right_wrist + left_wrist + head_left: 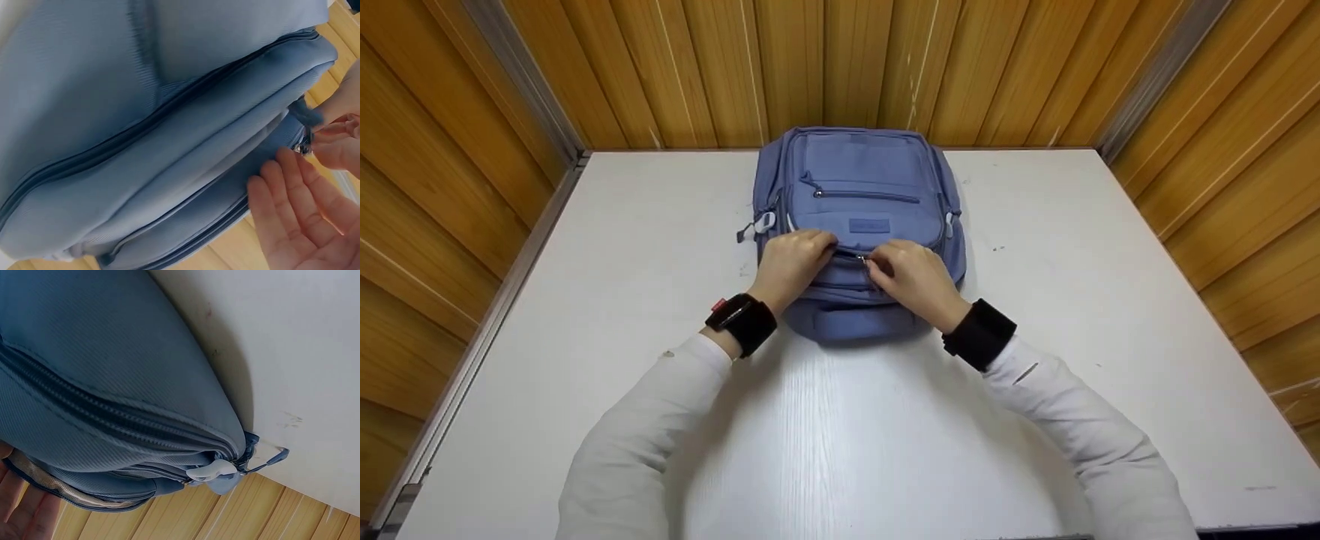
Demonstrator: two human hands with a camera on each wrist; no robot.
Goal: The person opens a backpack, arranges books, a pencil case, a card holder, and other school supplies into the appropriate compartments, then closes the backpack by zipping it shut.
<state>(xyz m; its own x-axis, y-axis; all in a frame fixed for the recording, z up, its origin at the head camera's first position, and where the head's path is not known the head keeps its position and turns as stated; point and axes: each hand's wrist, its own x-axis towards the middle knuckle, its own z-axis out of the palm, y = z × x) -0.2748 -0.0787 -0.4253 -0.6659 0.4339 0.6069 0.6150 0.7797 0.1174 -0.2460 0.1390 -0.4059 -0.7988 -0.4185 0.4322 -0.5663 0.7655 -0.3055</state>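
Note:
A blue backpack lies on the white table, its front pockets facing up. My left hand grips the fabric at the left end of a front pocket's zipper. In the left wrist view, fingers lie against the pocket's edge, where a beige lining shows. My right hand pinches the small metal zipper pull, thumb and index finger together, close to the left hand. The right wrist view shows the zipper slider at the fingertips, with the other right fingers held along the fabric.
A white zipper tag hangs at the bag's left side, another at its right. Higher on the front runs a second zipper. Wood-panelled walls enclose the table at the back and sides.

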